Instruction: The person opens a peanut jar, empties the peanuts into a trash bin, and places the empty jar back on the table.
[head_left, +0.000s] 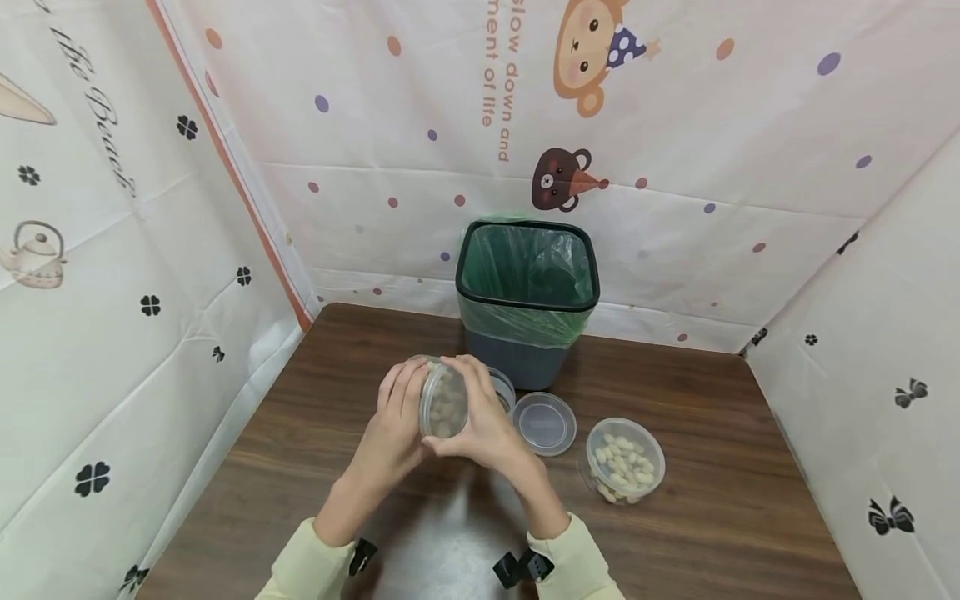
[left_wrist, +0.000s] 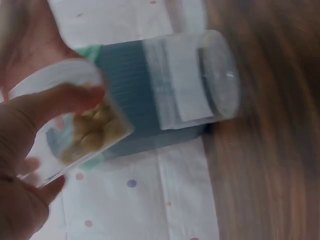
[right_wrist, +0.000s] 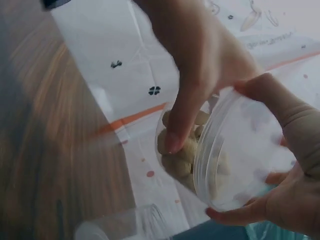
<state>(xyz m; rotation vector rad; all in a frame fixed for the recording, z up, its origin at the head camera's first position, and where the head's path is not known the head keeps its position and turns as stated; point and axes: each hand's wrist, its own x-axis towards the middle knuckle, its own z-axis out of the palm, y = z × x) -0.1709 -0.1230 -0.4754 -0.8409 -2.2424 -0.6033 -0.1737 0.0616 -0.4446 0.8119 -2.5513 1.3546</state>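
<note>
Above the bench (head_left: pixel 712 442), left of centre toward its far edge, gripping the nut-holding tub (head_left: pixel 448 404) between left hand (head_left: pixel 395 421) and right hand (head_left: pixel 486 421), pointing its rimmed end (right_wrist: pixel 207 150) toward the right.

On my feed, a bin (head_left: pixel 517 360) stands by the table (head_left: pixel 720 467)'s far edge; behind hang printed sheets (head_left: pixel 675 150), probably cloth.

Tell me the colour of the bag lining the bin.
The bag is translucent green; it shows best in the head view.
</note>
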